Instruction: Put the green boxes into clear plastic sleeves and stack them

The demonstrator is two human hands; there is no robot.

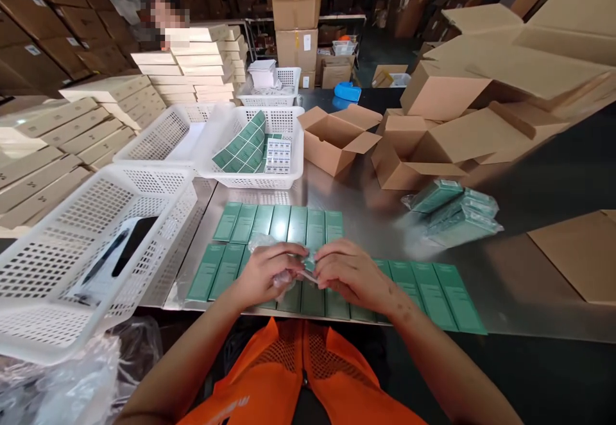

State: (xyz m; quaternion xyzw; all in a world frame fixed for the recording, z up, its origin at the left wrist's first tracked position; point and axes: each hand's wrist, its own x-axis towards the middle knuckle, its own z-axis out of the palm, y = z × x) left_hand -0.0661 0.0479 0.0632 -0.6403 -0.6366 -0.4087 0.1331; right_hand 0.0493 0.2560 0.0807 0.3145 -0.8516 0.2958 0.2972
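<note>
My left hand [267, 272] and my right hand [353, 274] meet over the metal table [366, 219], both gripping one small green box [308, 262] wrapped in clear plastic film [264, 243]. The film bunches under my left fingers. Under and around my hands lie two rows of flat green boxes [282, 223], side by side. More of them [436, 293] extend to the right along the table's front edge.
A pile of film-wrapped green boxes [455, 210] lies at right. White baskets stand at left [81, 251] and centre back [250, 149], the latter holding green boxes. Open cardboard cartons [334, 139] crowd the back right. Flat tan boxes [62, 149] stack at left. A person [161, 8] stands far back.
</note>
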